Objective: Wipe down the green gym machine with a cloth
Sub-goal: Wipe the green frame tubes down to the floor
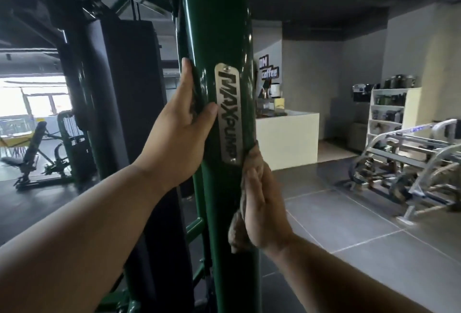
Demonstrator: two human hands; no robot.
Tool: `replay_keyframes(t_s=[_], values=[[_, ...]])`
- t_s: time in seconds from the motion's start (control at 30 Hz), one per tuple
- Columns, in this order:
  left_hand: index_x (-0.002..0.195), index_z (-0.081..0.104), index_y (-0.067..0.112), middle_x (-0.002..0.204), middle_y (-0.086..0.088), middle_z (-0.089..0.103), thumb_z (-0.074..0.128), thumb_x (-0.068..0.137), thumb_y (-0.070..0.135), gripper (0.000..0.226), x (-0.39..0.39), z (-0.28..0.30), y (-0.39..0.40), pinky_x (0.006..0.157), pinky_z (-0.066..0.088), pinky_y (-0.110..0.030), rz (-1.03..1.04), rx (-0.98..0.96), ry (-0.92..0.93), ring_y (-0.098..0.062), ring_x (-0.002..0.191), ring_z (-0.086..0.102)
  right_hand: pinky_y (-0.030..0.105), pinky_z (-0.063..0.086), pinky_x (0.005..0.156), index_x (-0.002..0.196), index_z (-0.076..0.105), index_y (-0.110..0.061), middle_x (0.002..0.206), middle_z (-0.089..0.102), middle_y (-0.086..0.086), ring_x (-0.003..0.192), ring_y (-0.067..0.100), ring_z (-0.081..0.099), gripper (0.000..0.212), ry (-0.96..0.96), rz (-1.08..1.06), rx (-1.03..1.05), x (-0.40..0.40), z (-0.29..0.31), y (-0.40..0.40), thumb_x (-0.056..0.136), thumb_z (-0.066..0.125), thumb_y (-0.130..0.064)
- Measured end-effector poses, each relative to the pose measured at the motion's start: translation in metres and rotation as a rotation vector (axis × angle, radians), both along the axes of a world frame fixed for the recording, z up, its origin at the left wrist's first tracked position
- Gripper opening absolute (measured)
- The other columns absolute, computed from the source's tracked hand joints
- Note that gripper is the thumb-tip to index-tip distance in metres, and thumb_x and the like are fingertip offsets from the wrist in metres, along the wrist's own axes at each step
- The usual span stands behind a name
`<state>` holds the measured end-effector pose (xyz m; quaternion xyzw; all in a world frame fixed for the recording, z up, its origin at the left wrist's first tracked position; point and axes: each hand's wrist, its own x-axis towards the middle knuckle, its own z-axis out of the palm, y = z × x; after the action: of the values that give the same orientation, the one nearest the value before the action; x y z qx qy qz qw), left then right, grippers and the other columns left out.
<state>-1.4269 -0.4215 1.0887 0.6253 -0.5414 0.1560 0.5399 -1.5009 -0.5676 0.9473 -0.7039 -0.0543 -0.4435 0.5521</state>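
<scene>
— What was on the left?

— The left hand gripped the green gym machine, a glossy round steel post, its fingers curled round the far side and the thumb lying against the brushed metal nameplate.

— And the cloth?

— The cloth, a tan, nubby rag, lay bunched between the post's right edge and the right hand, whose fingers pressed it against the paint, just below the nameplate.

— Farther right?

— A white table stood well apart.
</scene>
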Motion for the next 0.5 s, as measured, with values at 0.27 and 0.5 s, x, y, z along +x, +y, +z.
replay_keyframes(t_s=[0.27,0.5], values=[[0.16,0.04,0.026,0.146,0.008,0.061,0.04,0.114,0.013,0.048,-0.01,-0.095,-0.007,0.119,0.044,-0.042,-0.082,-0.089,0.251,-0.01,0.139,0.055,0.055,0.051,0.106,0.141,0.056,-0.025,0.132,0.068,0.003,0.127,0.023,0.063,0.055,0.108,-0.047,0.047,-0.008,-0.012,-0.012,0.105,0.038,-0.063],[0.146,0.057,0.021,0.141,0.007,0.067,0.041,0.11,0.05,0.049,-0.012,-0.163,-0.006,0.121,0.04,-0.047,-0.09,-0.037,0.494,-0.011,0.138,0.057,0.061,0.053,0.095,0.13,0.057,-0.025,0.119,0.069,0.006,0.112,0.029,0.067,0.047,-0.043,-0.234,0.018,0.009,-0.017,0.004,0.105,0.038,-0.061]])
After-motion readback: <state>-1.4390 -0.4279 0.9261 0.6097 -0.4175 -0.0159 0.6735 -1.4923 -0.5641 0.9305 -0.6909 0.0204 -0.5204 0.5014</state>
